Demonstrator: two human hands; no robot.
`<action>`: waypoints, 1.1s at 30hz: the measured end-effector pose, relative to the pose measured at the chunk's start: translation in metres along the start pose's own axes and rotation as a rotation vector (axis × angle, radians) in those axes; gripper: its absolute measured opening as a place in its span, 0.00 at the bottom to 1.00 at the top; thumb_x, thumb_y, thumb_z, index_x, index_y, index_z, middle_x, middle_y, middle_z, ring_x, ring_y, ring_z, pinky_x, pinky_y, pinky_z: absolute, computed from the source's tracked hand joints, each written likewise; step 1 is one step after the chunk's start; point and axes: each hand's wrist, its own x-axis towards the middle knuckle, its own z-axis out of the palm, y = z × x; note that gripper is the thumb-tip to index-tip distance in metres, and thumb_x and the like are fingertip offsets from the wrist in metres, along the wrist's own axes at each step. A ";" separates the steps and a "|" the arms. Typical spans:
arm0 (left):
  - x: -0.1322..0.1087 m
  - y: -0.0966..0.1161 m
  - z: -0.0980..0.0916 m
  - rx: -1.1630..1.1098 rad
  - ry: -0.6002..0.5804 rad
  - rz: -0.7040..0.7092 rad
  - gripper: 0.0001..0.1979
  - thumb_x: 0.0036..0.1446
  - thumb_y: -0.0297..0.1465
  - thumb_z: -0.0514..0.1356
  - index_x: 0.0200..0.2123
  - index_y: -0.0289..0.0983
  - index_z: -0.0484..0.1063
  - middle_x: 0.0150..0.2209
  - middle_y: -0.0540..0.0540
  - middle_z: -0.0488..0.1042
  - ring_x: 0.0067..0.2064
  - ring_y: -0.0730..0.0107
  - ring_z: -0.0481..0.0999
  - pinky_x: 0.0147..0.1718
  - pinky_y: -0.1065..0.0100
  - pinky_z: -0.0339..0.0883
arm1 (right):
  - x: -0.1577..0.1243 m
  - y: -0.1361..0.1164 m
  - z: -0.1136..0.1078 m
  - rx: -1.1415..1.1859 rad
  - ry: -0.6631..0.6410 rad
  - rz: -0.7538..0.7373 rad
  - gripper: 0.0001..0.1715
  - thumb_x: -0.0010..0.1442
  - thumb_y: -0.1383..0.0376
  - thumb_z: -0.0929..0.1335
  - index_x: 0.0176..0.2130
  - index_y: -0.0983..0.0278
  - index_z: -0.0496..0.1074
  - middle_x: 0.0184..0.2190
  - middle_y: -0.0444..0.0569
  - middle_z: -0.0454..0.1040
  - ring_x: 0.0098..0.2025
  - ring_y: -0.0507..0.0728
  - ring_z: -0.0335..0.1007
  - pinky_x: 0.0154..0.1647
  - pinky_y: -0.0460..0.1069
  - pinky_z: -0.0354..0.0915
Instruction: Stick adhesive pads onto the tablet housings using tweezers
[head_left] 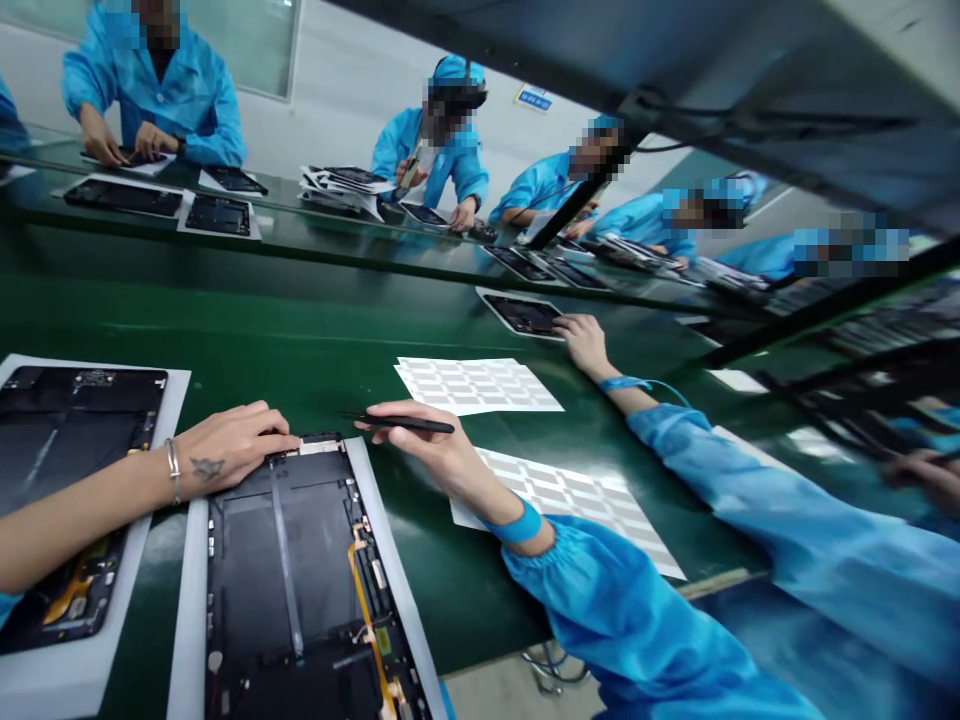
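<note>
An opened tablet (322,560) lies on a white sheet in front of me, its dark inside facing up with an orange flex cable along the right side. My left hand (232,450) rests at its top edge, fingers bent together and pressed on the upper left corner beside a white strip. Whatever lies under those fingertips is hidden. Black tweezers (412,424) are held in my right hand (427,445), just right of the tablet's top edge. Their tips point left, above the green table and apart from the tablet.
Another opened tablet (45,440) lies on white paper at left, partly under my forearm. Sticker sheets (480,385) are right of my right hand. A co-worker's hand (585,345) touches a farther tablet (521,313). Several people in blue work across the green table (225,320).
</note>
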 end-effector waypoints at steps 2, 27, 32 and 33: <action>0.002 0.002 0.001 0.024 -0.003 -0.014 0.19 0.67 0.20 0.48 0.54 0.40 0.69 0.49 0.44 0.72 0.45 0.64 0.69 0.43 0.67 0.66 | -0.001 0.003 0.000 -0.008 0.043 -0.004 0.16 0.57 0.52 0.75 0.43 0.57 0.80 0.39 0.48 0.83 0.39 0.58 0.80 0.41 0.52 0.73; 0.004 0.015 0.003 0.174 -0.083 -0.007 0.19 0.66 0.20 0.50 0.55 0.37 0.70 0.53 0.41 0.74 0.49 0.61 0.72 0.43 0.65 0.66 | -0.005 0.002 0.030 -0.369 -0.044 -0.140 0.13 0.71 0.56 0.62 0.50 0.57 0.71 0.41 0.50 0.82 0.47 0.60 0.78 0.52 0.56 0.70; 0.004 0.017 0.002 0.184 -0.053 0.003 0.17 0.67 0.20 0.50 0.52 0.35 0.72 0.52 0.42 0.77 0.49 0.62 0.74 0.43 0.65 0.68 | -0.004 0.003 0.037 -0.609 -0.273 -0.367 0.15 0.72 0.64 0.60 0.54 0.57 0.70 0.48 0.53 0.80 0.55 0.62 0.73 0.53 0.59 0.68; 0.005 0.017 0.002 0.187 -0.052 0.006 0.17 0.67 0.20 0.50 0.52 0.35 0.72 0.52 0.42 0.77 0.49 0.62 0.74 0.43 0.65 0.68 | -0.004 0.004 0.037 -0.663 -0.300 -0.389 0.16 0.72 0.65 0.59 0.54 0.57 0.70 0.49 0.53 0.79 0.56 0.62 0.72 0.53 0.59 0.68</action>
